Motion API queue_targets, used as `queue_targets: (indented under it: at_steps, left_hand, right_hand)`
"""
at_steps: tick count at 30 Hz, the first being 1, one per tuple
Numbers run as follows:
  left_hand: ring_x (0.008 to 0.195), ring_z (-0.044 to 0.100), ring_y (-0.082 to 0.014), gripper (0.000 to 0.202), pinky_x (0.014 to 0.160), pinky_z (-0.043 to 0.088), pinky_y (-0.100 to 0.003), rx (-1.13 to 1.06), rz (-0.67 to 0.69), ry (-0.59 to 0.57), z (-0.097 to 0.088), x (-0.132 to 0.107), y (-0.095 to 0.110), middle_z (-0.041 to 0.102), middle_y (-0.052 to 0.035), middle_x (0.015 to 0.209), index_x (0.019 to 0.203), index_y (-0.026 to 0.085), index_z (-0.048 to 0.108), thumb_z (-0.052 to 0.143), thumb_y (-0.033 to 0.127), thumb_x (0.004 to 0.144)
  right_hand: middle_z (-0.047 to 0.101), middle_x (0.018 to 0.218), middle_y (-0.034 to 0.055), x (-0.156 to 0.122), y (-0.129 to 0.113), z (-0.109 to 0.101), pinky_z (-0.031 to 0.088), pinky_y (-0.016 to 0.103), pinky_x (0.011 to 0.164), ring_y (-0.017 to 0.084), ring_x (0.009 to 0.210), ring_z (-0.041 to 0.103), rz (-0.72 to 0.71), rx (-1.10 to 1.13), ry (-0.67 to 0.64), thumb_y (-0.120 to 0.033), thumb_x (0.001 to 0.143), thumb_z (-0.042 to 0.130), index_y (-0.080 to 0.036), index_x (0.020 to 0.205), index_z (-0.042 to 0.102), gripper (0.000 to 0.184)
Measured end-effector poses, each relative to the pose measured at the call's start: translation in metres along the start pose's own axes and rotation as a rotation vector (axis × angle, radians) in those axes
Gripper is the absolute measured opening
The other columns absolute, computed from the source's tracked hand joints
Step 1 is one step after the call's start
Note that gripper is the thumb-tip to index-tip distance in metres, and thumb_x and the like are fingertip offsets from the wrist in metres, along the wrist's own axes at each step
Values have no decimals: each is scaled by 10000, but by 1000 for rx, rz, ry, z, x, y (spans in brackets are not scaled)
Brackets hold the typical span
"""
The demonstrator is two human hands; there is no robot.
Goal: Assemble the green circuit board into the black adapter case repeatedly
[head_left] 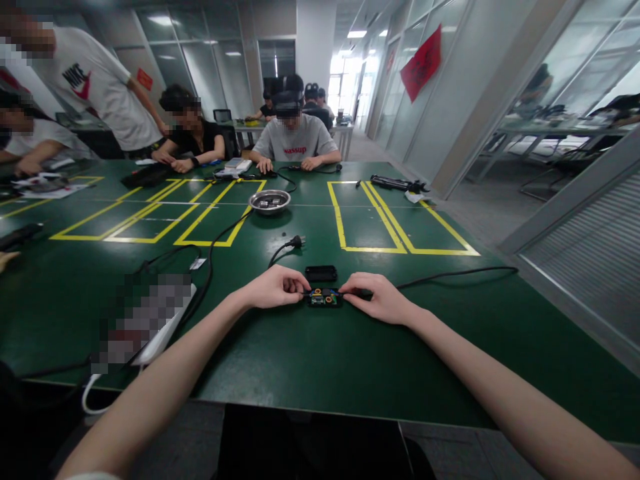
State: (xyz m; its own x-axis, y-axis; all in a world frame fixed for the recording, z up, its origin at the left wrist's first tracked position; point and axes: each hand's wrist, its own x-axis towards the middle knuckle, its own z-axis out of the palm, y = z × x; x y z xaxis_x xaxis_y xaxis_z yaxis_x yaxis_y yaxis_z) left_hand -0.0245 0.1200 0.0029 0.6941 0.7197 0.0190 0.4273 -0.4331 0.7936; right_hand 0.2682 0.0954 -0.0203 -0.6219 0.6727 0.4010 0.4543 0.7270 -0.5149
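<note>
In front of me on the green table lies a small black adapter case [324,305], its inside showing a green circuit board with copper-coloured coils and coloured wires. My left hand [280,288] is closed in a pinch at the case's left end, where the black plug cord enters; the exact grip is partly hidden. At the right end, my right hand [375,298] pinches a black cable [460,272] that runs off to the right. Just behind the case rests its black cover [321,273], hollow side up. A black mains plug [297,242] lies beyond my left hand.
A metal bowl [270,202] with small metal parts stands farther back. To the left are a white power strip [163,337] and loose black cords. Yellow tape [370,251] marks the table. A folded black tripod [397,183] lies at the far right. Several people work across the table.
</note>
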Motion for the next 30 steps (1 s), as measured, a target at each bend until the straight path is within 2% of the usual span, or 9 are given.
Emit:
queue_targets:
  at_steps: [6, 12, 15, 17, 19, 21, 24, 30]
  left_hand:
    - [699, 588, -117, 65, 652, 455, -212, 42, 73, 27, 0, 2, -5, 700, -31, 823, 799, 134, 732, 683, 174, 813]
    - [744, 604, -135, 72, 684, 453, -228, 138, 123, 53, 2, 3, -5, 698, -31, 850, 800, 152, 735, 664, 148, 809]
    - [686, 581, -132, 106, 650, 445, -238, 164, 71, 198, 8, 6, -9, 697, -23, 811, 814, 157, 750, 654, 191, 841]
    - [692, 589, -146, 128, 668, 455, -254, 237, -3, 364, 13, 9, -12, 695, -20, 785, 878, 163, 770, 651, 205, 855]
    - [746, 614, -173, 178, 699, 473, -278, 321, -67, 438, 16, 13, -15, 708, -36, 831, 973, 173, 792, 693, 247, 845]
    - [786, 633, -193, 211, 723, 485, -297, 350, -98, 437, 19, 15, -16, 718, -54, 878, 997, 175, 805, 716, 287, 842]
    - [781, 649, -194, 184, 724, 488, -299, 273, -107, 409, 22, 16, -16, 735, -53, 860, 930, 176, 814, 701, 302, 857]
    - [765, 696, -193, 182, 713, 528, -281, -34, -122, 417, 21, 16, -18, 779, -51, 835, 864, 162, 798, 707, 316, 831]
  right_hand:
    - [719, 933, 73, 1, 0, -3, 540, 307, 740, 189, 831, 684, -68, -30, -77, -222, 977, 564, -203, 885, 720, 183]
    - [717, 952, 83, 2, -2, -3, 543, 346, 779, 213, 880, 672, -108, -74, -49, -220, 953, 570, -206, 856, 716, 176]
    - [716, 923, 72, 4, 2, 3, 543, 348, 779, 206, 849, 673, -3, -13, 68, -240, 964, 560, -215, 866, 737, 205]
    - [697, 897, 64, 6, 7, 9, 540, 348, 736, 199, 776, 652, 136, -24, 160, -262, 962, 563, -211, 982, 759, 204]
    - [677, 910, 65, 9, 11, 14, 534, 350, 705, 196, 735, 624, 261, -71, 205, -294, 943, 591, -197, 1119, 753, 257]
    - [668, 947, 74, 11, 15, 18, 536, 356, 719, 205, 766, 622, 319, -95, 199, -322, 923, 625, -190, 1178, 744, 311]
    - [672, 938, 65, 12, 17, 21, 534, 354, 748, 208, 809, 628, 340, -37, 184, -331, 904, 655, -201, 1120, 755, 271]
    - [708, 812, 26, 12, 15, 22, 505, 300, 645, 170, 720, 634, 453, 287, 235, -333, 798, 732, -192, 931, 709, 196]
